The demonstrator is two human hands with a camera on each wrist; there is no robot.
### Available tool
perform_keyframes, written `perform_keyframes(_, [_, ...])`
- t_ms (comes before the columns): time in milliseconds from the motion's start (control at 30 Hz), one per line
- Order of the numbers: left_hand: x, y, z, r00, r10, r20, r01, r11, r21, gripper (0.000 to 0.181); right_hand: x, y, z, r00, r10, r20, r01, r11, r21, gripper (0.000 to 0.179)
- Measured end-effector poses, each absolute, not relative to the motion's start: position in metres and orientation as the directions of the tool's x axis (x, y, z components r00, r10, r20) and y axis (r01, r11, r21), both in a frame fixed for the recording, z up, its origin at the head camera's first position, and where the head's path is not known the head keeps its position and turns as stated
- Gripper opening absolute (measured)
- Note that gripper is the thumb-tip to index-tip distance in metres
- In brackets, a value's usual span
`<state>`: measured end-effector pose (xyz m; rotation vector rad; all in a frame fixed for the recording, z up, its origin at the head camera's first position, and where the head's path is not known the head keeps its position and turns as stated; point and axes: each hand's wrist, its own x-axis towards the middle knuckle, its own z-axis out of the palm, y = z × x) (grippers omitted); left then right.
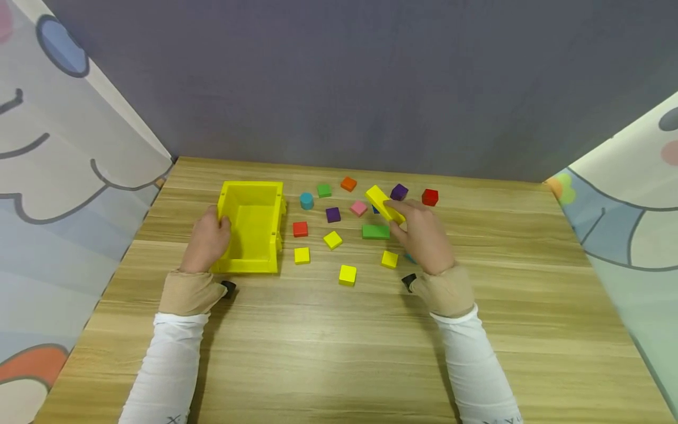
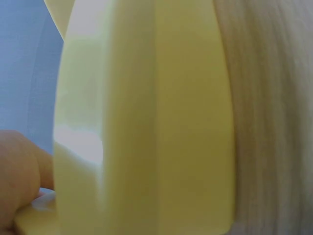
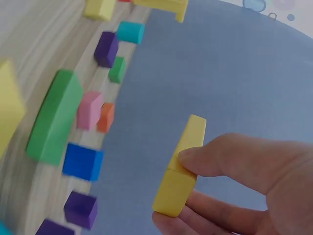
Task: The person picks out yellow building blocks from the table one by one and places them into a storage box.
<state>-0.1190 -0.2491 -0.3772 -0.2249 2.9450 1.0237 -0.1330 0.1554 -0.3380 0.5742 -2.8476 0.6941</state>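
Observation:
On the left side of the table stands an open yellow plastic bin (image 1: 251, 267), with no blocks in it. My left hand (image 1: 205, 241) grips its left rim, thumb on the inner side; the bin wall fills most of the left wrist view. My right hand (image 1: 424, 235) holds a long yellow block (image 1: 378, 197) between thumb and fingers, raised and tilted over the scattered blocks. In the right wrist view the thumb presses one face of this block (image 3: 172, 193). Below it lie a green rectangular block (image 1: 375, 232) and a blue block (image 3: 82, 161), partly hidden in the head view.
Several small blocks lie between the bin and the right hand, among them a red block (image 1: 300, 229), a light-blue cylinder (image 1: 306, 201), a pink block (image 1: 358, 208) and a yellow block (image 1: 347, 275). A red cube (image 1: 430, 197) sits farther right. A grey wall (image 1: 360, 88) borders the table's back edge.

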Motion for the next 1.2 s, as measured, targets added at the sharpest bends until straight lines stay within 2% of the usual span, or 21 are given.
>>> perform_keyframes(233, [-0.118,-0.251,-0.378,-0.989,-0.139,-0.055,-0.144,0.781,0.607,0.038,-0.134,0.132,-0.331,-0.916,-0.340,0.214,-0.400,0.822,-0.405,0.038])
perform_keyframes(733, [-0.117,-0.250,-0.378,-0.989,-0.141,-0.043,-0.138,0.779,0.612,0.038,-0.134,0.101,-0.327,-0.890,-0.379,0.252,-0.454,0.788,-0.416,0.039])
perform_keyframes(933, [-0.118,-0.248,-0.379,-0.989,-0.134,-0.064,-0.145,0.772,0.619,0.040,-0.133,0.088,-0.326,-0.870,-0.400,0.289,-0.486,0.793,-0.367,0.037])
perform_keyframes(1200, [-0.119,-0.249,-0.378,-0.990,-0.130,-0.064,-0.141,0.769,0.623,0.041,-0.134,0.066,-0.323,-0.875,-0.410,0.256,-0.483,0.758,-0.438,0.036])
